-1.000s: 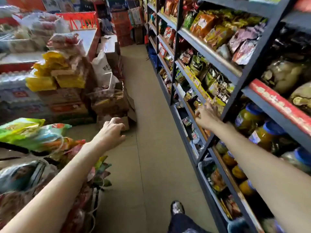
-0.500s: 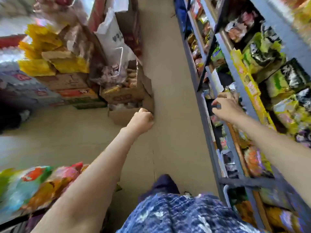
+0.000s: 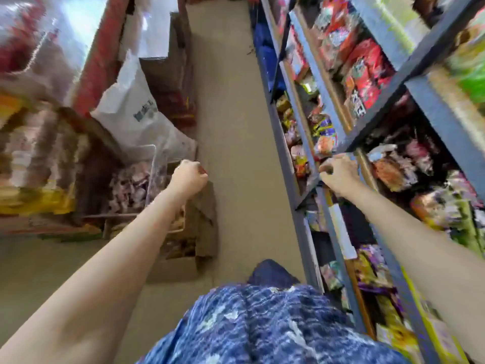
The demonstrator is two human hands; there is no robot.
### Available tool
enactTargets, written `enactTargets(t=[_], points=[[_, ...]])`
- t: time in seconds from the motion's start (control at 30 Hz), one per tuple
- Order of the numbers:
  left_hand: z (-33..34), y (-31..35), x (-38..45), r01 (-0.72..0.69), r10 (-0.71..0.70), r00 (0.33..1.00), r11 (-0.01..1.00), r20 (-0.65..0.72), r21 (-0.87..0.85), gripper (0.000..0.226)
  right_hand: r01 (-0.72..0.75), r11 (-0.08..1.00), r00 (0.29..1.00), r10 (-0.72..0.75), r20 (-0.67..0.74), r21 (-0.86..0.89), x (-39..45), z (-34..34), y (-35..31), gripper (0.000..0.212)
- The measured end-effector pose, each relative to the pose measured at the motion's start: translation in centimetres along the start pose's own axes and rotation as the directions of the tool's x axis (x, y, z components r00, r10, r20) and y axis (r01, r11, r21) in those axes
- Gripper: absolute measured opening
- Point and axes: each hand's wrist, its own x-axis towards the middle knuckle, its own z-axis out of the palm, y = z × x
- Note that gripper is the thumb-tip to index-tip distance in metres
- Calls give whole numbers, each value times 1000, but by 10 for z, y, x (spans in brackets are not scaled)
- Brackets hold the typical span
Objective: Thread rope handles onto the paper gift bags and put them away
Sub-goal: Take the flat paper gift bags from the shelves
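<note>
Compared with a second ago, the view is pitched further down and carried forward along the aisle; the blue patterned garment (image 3: pixel 262 324) now fills the bottom edge, and the picture is smeared by motion. Both arms are kept stretched ahead as before. From this it is judged that the person is in transit, and that no threading or stowing is under way.

At the left edge, stacked cartons with yellow packets (image 3: pixel 34 200) are noted, heavily blurred. Next to them a white plastic sack with blue print (image 3: pixel 136 119) is seen leaning over an open brown cardboard box (image 3: pixel 199 227) on the beige floor (image 3: pixel 236 127). The left hand (image 3: pixel 189 177) is held above that box, fingers curled into a fist; nothing is seen held in it.

The right hand (image 3: pixel 338 174) is placed against the front edge of the blue-grey metal shelving rack (image 3: pixel 305 164), fingers bent over that edge; whether the edge is truly gripped cannot be told. The rack's shelves are filled with coloured snack packets (image 3: pixel 362 72).

No paper gift bags and no rope handles can be made out anywhere in view; their location cannot be stated. As obstructions, the box's open flap projecting into the aisle and the narrow floor strip between box and rack are recorded.
</note>
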Motion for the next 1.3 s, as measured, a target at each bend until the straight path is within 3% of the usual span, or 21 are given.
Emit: enactTargets(t=[0.1,0.2,0.33,0.47,0.67,0.87,1.1,1.3], points=[[-11,22,95,-53,43,994,994,95,96,29,27,999,998,-26,59,-20,98,-2,-19,19],[-12,19,193,-16,-31,979,975,203,223,30,82,997,981,-82,175,4,201,3,-31,15],[-38,9,313,101,-144,977,962,156,253,27,156,988,929,-142,342,-15,332,-2,-52,23],[-80,18,424,181,-194,978,971,77,156,25,75,997,946,-69,316,-7,457,-27,-102,24],[-124,15,629,202,-207,977,977,58,72,23,203,979,936,-203,286,31,665,-22,-196,16],[-187,33,839,141,-149,985,986,92,91,24,137,990,955,-142,261,38,843,-47,-268,22],[-245,79,1069,-16,-6,989,989,149,146,29,24,995,962,-48,268,92,1057,-67,-316,10],[-314,105,1287,-8,-13,992,986,125,167,30,0,995,966,-26,258,100,1273,-92,-379,12]])
